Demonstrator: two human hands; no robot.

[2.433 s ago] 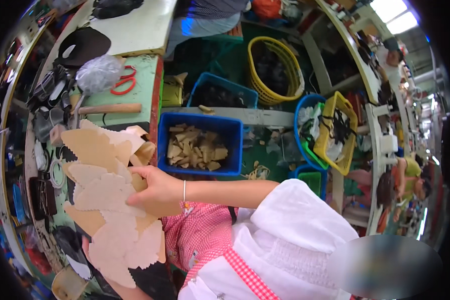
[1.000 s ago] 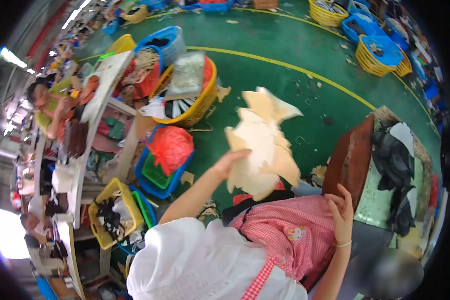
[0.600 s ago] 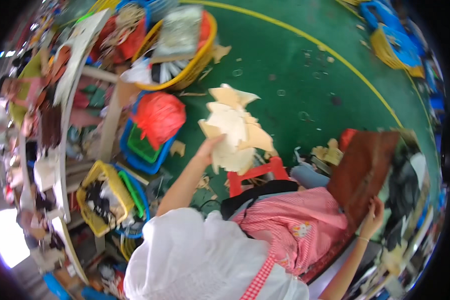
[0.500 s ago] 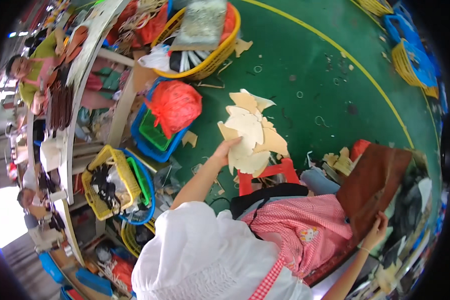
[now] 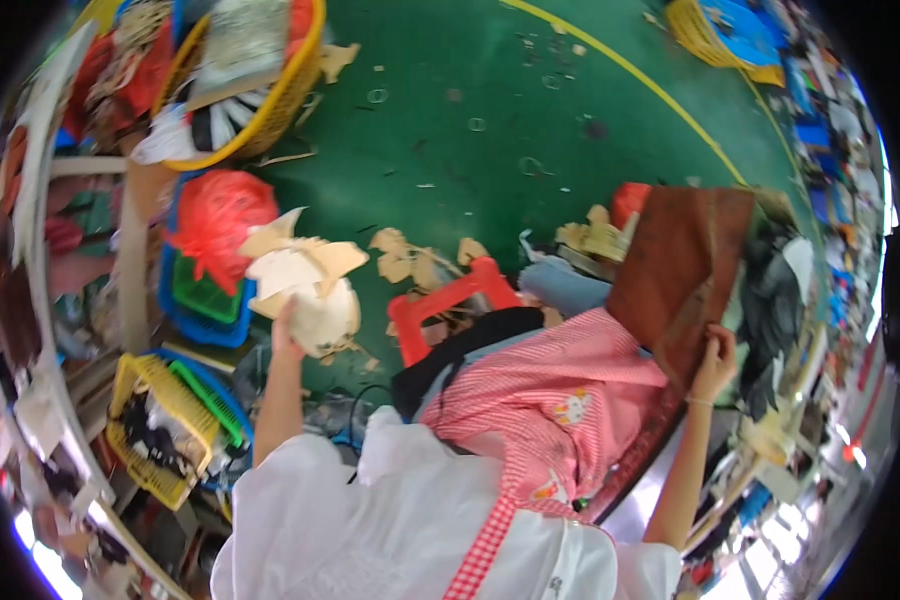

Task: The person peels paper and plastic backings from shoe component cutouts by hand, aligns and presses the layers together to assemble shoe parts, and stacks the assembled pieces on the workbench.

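My left hand [image 5: 286, 328] is closed on the lower edge of a loose stack of cream and tan cut leather-like pieces [image 5: 315, 290]. The irregular, pointed pieces fan out above the floor, beside a red plastic bag [image 5: 220, 222]. My right hand [image 5: 714, 366] is at the lower right edge of a large brown leather-like sheet [image 5: 675, 265], fingers bent against it; the fingertips are partly hidden. A pink checked apron [image 5: 540, 385] covers my lap, next to the sheet.
A red plastic stool [image 5: 450, 300] stands before my knees, tan scraps [image 5: 410, 262] around it. Left are a yellow basket [image 5: 280, 120], a blue crate [image 5: 185, 310] and another yellow basket [image 5: 160, 430]. Dark scraps [image 5: 770, 300] heap at the right. A bench [image 5: 45, 270] runs along the left.
The head view has turned, shifting the surroundings leftward. My left hand has carried the pieces left, away from the stool and towards the red bag. My right hand stays at the brown sheet's edge.
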